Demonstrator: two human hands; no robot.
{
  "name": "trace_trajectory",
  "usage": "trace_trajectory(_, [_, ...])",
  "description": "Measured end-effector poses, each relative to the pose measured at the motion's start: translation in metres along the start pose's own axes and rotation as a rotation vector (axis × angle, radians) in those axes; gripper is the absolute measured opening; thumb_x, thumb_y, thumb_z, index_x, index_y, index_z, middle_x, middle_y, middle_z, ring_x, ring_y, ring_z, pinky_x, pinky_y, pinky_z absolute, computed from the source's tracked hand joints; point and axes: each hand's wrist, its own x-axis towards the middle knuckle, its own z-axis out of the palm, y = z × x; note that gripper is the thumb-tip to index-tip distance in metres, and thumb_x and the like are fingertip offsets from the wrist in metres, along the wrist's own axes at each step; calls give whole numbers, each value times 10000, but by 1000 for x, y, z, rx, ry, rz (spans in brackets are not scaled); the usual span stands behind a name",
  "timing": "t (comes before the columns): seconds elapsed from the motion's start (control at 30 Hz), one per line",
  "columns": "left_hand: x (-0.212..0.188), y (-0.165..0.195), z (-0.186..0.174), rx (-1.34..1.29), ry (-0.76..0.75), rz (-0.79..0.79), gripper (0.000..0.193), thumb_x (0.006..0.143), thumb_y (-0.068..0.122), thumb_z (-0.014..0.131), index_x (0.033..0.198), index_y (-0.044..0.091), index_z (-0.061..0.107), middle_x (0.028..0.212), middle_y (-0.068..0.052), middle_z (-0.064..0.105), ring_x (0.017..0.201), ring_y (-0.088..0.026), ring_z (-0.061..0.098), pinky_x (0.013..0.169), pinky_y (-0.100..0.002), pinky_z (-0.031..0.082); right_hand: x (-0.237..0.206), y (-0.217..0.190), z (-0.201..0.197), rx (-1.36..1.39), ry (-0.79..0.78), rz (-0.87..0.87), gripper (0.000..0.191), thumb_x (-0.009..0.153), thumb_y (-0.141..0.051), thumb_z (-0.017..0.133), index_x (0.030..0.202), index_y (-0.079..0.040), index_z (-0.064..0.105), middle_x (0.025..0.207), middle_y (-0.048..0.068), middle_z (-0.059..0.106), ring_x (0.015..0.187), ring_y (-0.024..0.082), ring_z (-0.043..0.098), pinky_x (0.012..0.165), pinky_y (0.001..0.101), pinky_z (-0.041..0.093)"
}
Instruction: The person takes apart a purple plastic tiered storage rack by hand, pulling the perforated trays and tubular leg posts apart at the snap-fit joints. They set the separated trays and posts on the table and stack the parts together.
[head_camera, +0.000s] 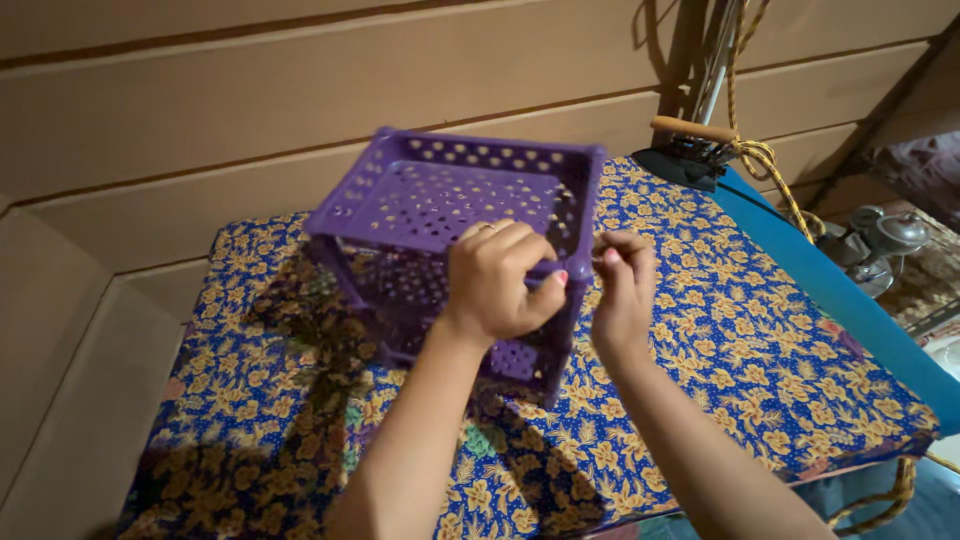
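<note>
Purple perforated plastic basket (450, 215) tipped on side, mid tabletop (760, 330) under blue-and-yellow floral cloth. Left hand (500, 280) clenched on basket's near rim, steadying tilt. Right hand (622, 290) pinched at rim corner just beside; what it pinches too small to tell. Wooden-handled iron (690, 150) at far right corner.

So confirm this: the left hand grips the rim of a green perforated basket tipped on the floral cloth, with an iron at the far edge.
Wrong in one respect: the basket is purple, not green, as the head view shows. The rest stands: the left hand grips its rim, it sits tipped on the floral cloth, and an iron rests at the far edge.
</note>
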Motion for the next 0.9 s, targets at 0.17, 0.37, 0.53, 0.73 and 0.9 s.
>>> trace_trajectory(0.17, [-5, -15, -12, -70, -17, -5, 452, 966, 427, 536, 645, 109, 547, 663, -63, 580, 643, -284, 591, 683, -435, 386, 35, 1, -11, -214, 41, -63, 437, 1089, -151, 522, 1496, -38, 412, 1426, 76, 482, 1330, 204, 454, 1133, 368, 393])
trace_trajectory(0.37, [-6, -34, -44, -146, -114, -84, 533, 1001, 472, 476, 646, 86, 573, 634, -100, 563, 635, -317, 593, 677, -430, 413, 60, -1, -13, -223, -246, 112, 453, 1071, -174, 486, 1511, -75, 444, 1443, 76, 555, 1370, 200, 501, 1172, 366, 379])
trace_trajectory(0.53, [10, -2, -48, -16, -174, -485, 385, 942, 362, 654, 721, 48, 683, 689, -125, 644, 643, -315, 669, 615, -429, 488, 60, 3, -16, -203, -279, 172, 343, 1115, -225, 460, 1401, -61, 556, 1207, 42, 607, 1109, 140, 565, 1015, 328, 468])
trace_trajectory(0.73, [29, 60, 13, 436, -211, -371, 201, 869, 242, 664, 897, 58, 739, 843, -128, 730, 781, -321, 721, 734, -439, 555, 67, 0, -12, -249, -340, 79, 297, 1105, -191, 467, 1330, -32, 576, 1145, 33, 606, 1036, 112, 545, 933, 281, 469])
trace_trajectory(0.9, [34, 61, 58, 817, -217, -477, 214, 876, 184, 616, 1002, 76, 752, 804, -92, 743, 729, -275, 741, 686, -421, 567, 54, -8, -12, -306, -349, -17, 273, 1086, -155, 441, 1303, -31, 553, 1170, 53, 606, 1093, 131, 551, 980, 282, 455])
